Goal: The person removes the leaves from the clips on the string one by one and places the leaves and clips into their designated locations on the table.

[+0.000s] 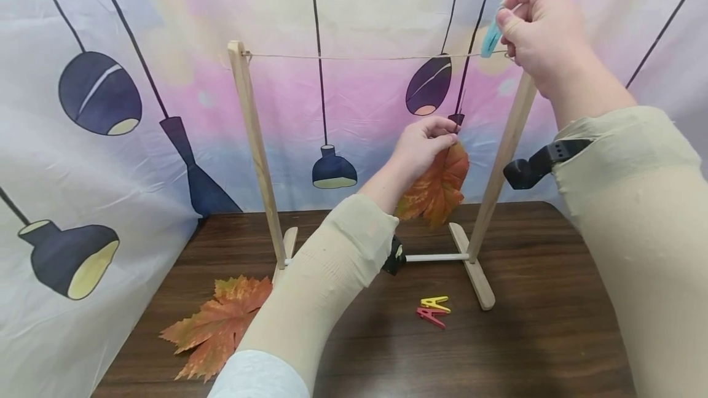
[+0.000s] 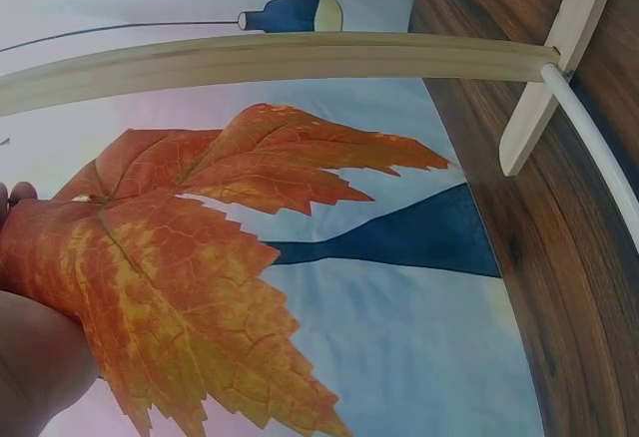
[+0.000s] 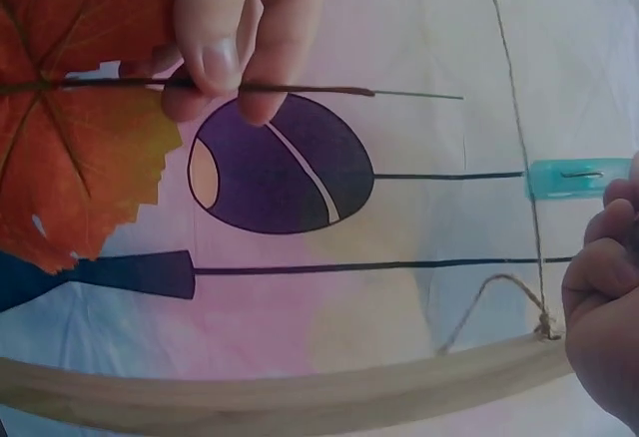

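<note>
My left hand (image 1: 420,147) pinches the stem (image 3: 310,89) of an orange artificial maple leaf (image 1: 437,186), which hangs below the twine (image 1: 359,58) near the right post. The stem's thin bare end points up toward the twine in the right wrist view. Higher up, my right hand (image 1: 544,32) pinches a light-blue clothespin (image 1: 490,40) between thumb and fingers. The clothespin's tip overlaps the twine close to its right end; whether it grips the twine I cannot tell. Leaf and clothespin are apart.
The wooden frame has a left post (image 1: 257,152), a right post (image 1: 506,158) and a white lower bar (image 1: 437,257). A second maple leaf (image 1: 221,324) lies at the table's left. Yellow (image 1: 435,304) and red (image 1: 431,316) clothespins lie on the brown table (image 1: 542,336). A patterned curtain hangs behind.
</note>
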A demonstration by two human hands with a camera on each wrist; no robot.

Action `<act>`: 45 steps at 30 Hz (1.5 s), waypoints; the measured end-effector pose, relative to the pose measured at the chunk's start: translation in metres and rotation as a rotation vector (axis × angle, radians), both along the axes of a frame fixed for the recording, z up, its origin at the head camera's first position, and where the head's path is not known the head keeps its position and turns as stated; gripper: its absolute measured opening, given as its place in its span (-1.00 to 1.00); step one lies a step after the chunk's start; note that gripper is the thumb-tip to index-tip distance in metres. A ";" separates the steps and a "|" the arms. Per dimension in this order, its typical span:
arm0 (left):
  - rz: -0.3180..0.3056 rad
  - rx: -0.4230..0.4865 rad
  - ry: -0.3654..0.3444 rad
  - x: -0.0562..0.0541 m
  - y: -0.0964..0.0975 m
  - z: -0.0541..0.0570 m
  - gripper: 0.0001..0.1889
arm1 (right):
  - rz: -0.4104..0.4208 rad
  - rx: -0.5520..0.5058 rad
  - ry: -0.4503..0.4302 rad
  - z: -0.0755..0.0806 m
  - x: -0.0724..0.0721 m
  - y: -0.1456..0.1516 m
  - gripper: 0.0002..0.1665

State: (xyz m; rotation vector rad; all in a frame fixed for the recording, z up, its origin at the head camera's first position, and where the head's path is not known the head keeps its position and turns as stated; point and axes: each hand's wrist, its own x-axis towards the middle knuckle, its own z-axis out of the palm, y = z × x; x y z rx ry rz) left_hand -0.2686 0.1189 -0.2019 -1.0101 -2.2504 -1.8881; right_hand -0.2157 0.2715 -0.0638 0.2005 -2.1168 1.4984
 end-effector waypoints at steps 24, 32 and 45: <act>0.006 0.074 -0.024 -0.001 -0.009 0.000 -0.73 | 0.053 -0.077 -0.021 0.005 0.013 -0.005 -0.81; 0.024 0.148 -0.027 0.000 -0.013 0.000 -0.79 | 0.062 -0.058 -0.013 0.001 0.015 -0.002 -0.75; 0.068 0.121 -0.016 0.003 -0.024 -0.004 -0.81 | 0.079 -0.040 -0.020 -0.012 0.013 -0.001 -0.77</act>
